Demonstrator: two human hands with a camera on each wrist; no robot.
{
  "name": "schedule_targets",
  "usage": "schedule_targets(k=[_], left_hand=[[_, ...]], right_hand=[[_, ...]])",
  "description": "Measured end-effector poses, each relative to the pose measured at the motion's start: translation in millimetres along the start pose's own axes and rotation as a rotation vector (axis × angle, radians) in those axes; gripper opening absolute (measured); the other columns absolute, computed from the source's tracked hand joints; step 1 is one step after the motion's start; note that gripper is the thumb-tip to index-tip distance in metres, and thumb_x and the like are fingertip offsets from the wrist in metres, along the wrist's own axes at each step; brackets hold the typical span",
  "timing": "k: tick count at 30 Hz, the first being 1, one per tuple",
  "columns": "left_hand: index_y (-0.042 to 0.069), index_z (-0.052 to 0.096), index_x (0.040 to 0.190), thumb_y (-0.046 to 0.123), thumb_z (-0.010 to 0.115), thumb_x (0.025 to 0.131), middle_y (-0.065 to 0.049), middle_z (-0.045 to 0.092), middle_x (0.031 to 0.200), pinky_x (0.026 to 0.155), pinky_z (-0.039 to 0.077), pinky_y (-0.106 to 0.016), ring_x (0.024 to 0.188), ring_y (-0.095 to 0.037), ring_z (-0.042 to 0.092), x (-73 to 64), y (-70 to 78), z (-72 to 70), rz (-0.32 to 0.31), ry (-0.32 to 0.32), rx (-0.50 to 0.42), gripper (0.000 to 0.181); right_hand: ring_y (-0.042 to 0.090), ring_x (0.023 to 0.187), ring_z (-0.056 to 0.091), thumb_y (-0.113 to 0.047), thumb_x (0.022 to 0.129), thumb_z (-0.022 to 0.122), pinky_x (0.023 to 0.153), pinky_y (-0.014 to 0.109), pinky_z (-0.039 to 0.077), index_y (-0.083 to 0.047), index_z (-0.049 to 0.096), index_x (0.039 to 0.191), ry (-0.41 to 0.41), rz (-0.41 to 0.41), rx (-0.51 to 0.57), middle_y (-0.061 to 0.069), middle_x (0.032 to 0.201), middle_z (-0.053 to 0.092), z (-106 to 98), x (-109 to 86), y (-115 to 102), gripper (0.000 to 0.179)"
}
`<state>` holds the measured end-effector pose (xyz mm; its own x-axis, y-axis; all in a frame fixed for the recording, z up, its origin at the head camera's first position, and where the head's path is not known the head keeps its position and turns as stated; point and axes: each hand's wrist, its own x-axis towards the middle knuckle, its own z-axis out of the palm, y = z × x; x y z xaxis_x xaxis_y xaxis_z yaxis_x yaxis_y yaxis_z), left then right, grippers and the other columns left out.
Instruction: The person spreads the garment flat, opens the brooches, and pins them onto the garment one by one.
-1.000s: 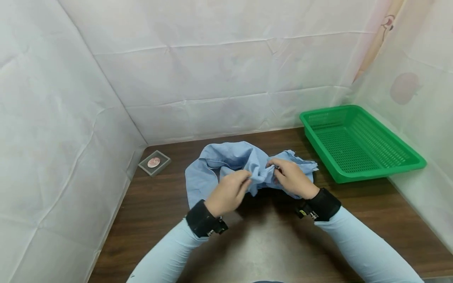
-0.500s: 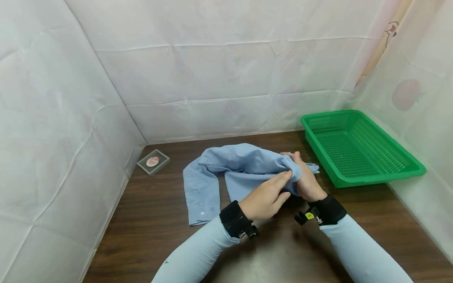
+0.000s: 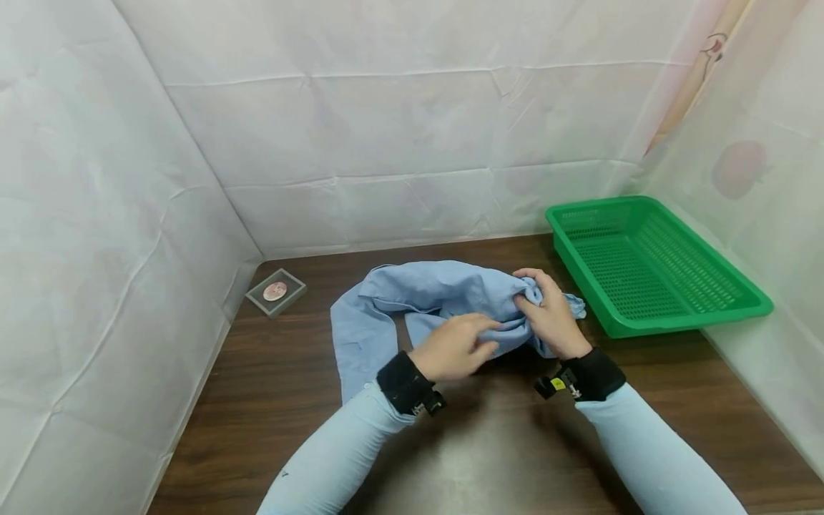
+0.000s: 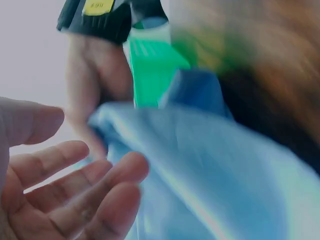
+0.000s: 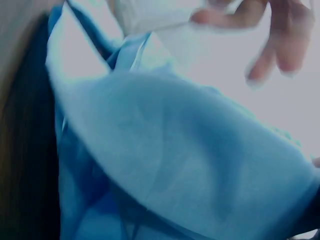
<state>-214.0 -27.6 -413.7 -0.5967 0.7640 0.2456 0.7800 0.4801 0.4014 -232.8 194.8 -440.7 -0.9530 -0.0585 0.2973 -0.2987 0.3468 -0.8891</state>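
Observation:
A light blue shirt (image 3: 444,282) lies bunched on the dark wooden table (image 3: 270,372), one sleeve (image 3: 360,343) stretching toward the near left. With thumb and fingers my right hand (image 3: 547,315) grips a gathered part at the shirt's right end. My left hand (image 3: 455,348) hovers in front of the shirt's middle, fingers parted and loosely bent. In the left wrist view its fingers (image 4: 120,175) show apart, with nothing between them and the blue fabric (image 4: 200,160) just beyond. A raised fold of cloth (image 5: 165,135) fills most of the right wrist view.
A green perforated basket (image 3: 663,265) stands at the right, its near left corner close to the shirt's end. At the back left sits a small grey square tray (image 3: 291,293) with a round pinkish piece (image 3: 275,291) in it. White sheeting (image 3: 399,129) walls the table's back and sides.
The bunched shirt part was drawn right and smoothed into a longer fold. My left hand went right to the cloth end, then pulled back left, off it. The right hand keeps its grip.

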Motion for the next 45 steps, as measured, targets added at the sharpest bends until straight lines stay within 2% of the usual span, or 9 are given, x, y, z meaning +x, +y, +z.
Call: schedule_targets(k=[4, 11, 19, 26, 30, 33, 37, 41, 45], left_hand=[[0.009, 0.065, 0.122, 0.021, 0.056, 0.098, -0.003, 0.066, 0.118, 0.084, 0.05, -0.029, 0.095, -0.011, 0.065, -10.8, -37.8, -14.0, -0.151, 0.055, 0.067, 0.029], [0.007, 0.063, 0.125, 0.013, 0.058, 0.096, -0.007, 0.063, 0.123, 0.095, 0.047, -0.039, 0.115, -0.024, 0.058, -28.1, -101.9, -29.1, -0.415, 0.001, 0.217, 0.03], [0.007, 0.064, 0.121, 0.006, 0.068, 0.089, -0.011, 0.062, 0.117, 0.088, 0.051, -0.04, 0.106, -0.027, 0.062, -40.0, -153.4, -22.5, -0.471, 0.006, 0.357, 0.032], [0.004, 0.063, 0.116, 0.009, 0.072, 0.086, -0.015, 0.056, 0.113, 0.081, 0.053, -0.038, 0.092, -0.026, 0.063, -43.4, -174.9, -20.2, -0.538, 0.083, 0.417, 0.031], [0.002, 0.061, 0.114, 0.008, 0.073, 0.084, -0.018, 0.054, 0.113, 0.072, 0.054, -0.039, 0.081, -0.026, 0.063, -44.9, -179.7, -21.6, -0.591, 0.129, 0.433, 0.033], [0.002, 0.062, 0.113, 0.005, 0.071, 0.085, -0.02, 0.054, 0.112, 0.067, 0.054, -0.039, 0.074, -0.026, 0.062, -46.0, -182.8, -22.9, -0.597, 0.147, 0.461, 0.029], [0.003, 0.064, 0.112, -0.001, 0.066, 0.087, -0.021, 0.055, 0.111, 0.064, 0.055, -0.04, 0.071, -0.027, 0.063, -45.7, -185.6, -24.0, -0.598, 0.166, 0.496, 0.025], [0.003, 0.064, 0.111, -0.005, 0.064, 0.087, -0.022, 0.056, 0.109, 0.066, 0.056, -0.042, 0.075, -0.03, 0.065, -45.3, -187.1, -21.3, -0.6, 0.19, 0.522, 0.025], [0.001, 0.063, 0.107, -0.006, 0.059, 0.09, -0.02, 0.055, 0.102, 0.062, 0.055, -0.045, 0.074, -0.032, 0.063, -48.1, -192.4, -14.9, -0.592, 0.239, 0.573, 0.019]], right_hand=[[0.036, 0.12, 0.043, -0.002, 0.095, 0.056, 0.095, 0.05, 0.034, -0.006, 0.044, 0.137, 0.099, -0.005, -0.17, 0.021, 0.135, 0.04, -4, 16.3, 16, 0.043], [0.043, 0.129, 0.035, -0.007, 0.096, 0.055, 0.102, 0.057, 0.03, -0.009, 0.041, 0.141, 0.163, 0.089, -0.309, 0.025, 0.143, 0.032, -2, 43.4, 37, 0.048], [0.041, 0.13, 0.032, -0.024, 0.093, 0.062, 0.101, 0.053, 0.032, -0.007, 0.031, 0.146, 0.164, 0.265, -0.282, 0.027, 0.147, 0.024, 5, 61.8, 50, 0.063], [0.047, 0.133, 0.027, -0.034, 0.095, 0.057, 0.101, 0.056, 0.033, -0.01, 0.01, 0.154, 0.096, 0.346, -0.284, 0.025, 0.154, 0.0, 5, 58.4, 41, 0.078], [0.049, 0.132, 0.022, -0.031, 0.093, 0.061, 0.099, 0.06, 0.027, -0.009, 0.028, 0.149, 0.181, 0.197, -0.421, 0.019, 0.157, -0.004, 10, 48.5, 23, 0.069], [0.045, 0.124, 0.03, -0.021, 0.087, 0.07, 0.096, 0.058, 0.028, -0.003, 0.052, 0.131, 0.259, -0.086, -0.548, 0.021, 0.15, 0.024, 23, 42.3, 9, 0.051], [0.036, 0.103, 0.052, -0.011, 0.082, 0.074, 0.087, 0.047, 0.041, -0.003, 0.066, 0.102, 0.125, -0.414, -0.647, 0.016, 0.111, 0.06, 52, 37.3, -7, 0.024], [0.024, 0.086, 0.061, -0.016, 0.085, 0.072, 0.073, 0.039, 0.05, -0.01, 0.071, 0.093, -0.061, -0.436, -0.749, 0.005, 0.091, 0.066, 83, 35.5, -4, 0.011], [0.022, 0.077, 0.062, -0.02, 0.085, 0.073, 0.064, 0.037, 0.052, -0.011, 0.072, 0.093, -0.062, -0.349, -0.84, 0.004, 0.089, 0.065, 99, 37.5, 17, 0.012]])
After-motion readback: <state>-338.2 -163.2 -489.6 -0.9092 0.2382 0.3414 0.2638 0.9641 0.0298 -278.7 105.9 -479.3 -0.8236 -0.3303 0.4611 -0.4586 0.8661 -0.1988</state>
